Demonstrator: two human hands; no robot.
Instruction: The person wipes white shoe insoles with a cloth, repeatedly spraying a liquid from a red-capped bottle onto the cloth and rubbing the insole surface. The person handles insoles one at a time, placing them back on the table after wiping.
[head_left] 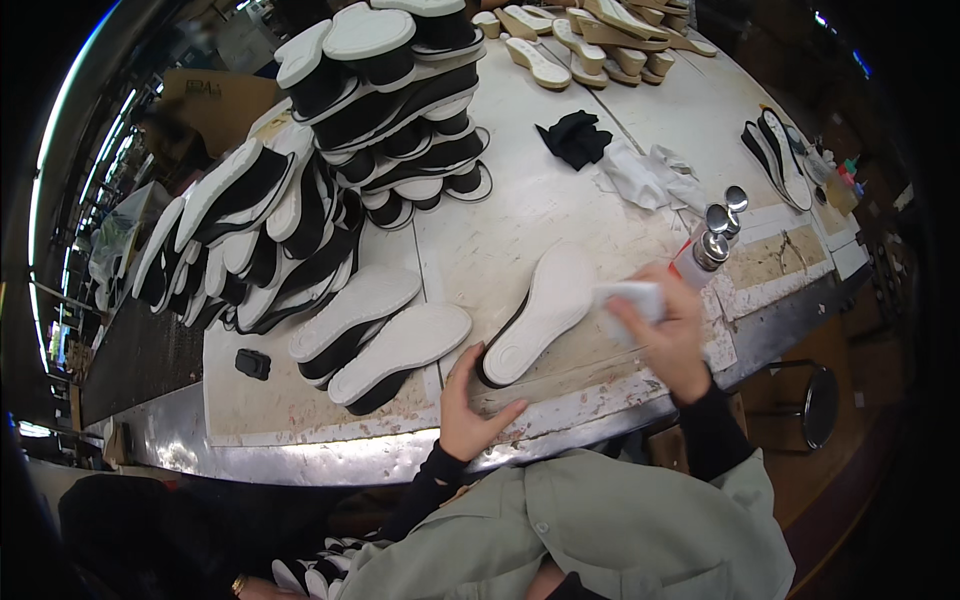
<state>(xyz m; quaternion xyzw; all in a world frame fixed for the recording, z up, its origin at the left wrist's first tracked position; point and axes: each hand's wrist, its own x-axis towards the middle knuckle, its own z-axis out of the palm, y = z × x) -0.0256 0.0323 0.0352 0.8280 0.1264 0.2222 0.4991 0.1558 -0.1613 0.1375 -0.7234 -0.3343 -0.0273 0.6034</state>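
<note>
In front of me a white-faced shoe sole (545,310) with a black side lies on the worktable, its narrower end toward me. My left hand (470,408) is open, thumb and fingers spread, with the fingertips at the near end of that sole. My right hand (668,330) is closed on a white cloth (632,298), just right of the sole's wider end; slight blur hides whether the cloth touches it. Left of my left hand lie two more white-and-black soles (405,350), side by side.
Tall stacks of black-and-white soles (370,100) stand at the left. Beige soles (590,45) are heaped at the far end. Metal-topped bottles (712,248), a crumpled white cloth (650,178), a black cloth (575,138) and a small black object (253,364) lie around. A stool (820,405) stands off the right edge.
</note>
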